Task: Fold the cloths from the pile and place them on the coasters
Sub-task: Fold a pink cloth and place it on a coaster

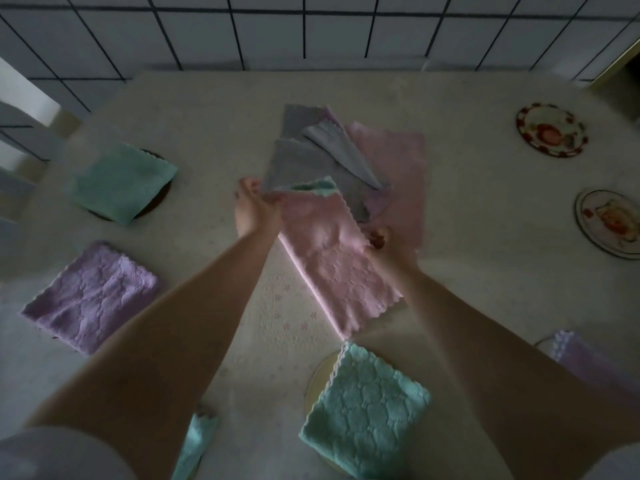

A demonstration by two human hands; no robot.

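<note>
Pink cloth mid-fold
Scalloped, embossed, doubled lengthwise; far corners are pinched by left hand and right hand fingers.

Dim, grey picture with soft focus and strong wide-angle bending.

The light is weak and flat, with only faint shadows under the forearms on the table. The tiled wall curves at the top edge. The corners are blurred, mostly the bottom ones, and the colours look pale and a little smeared.
</note>
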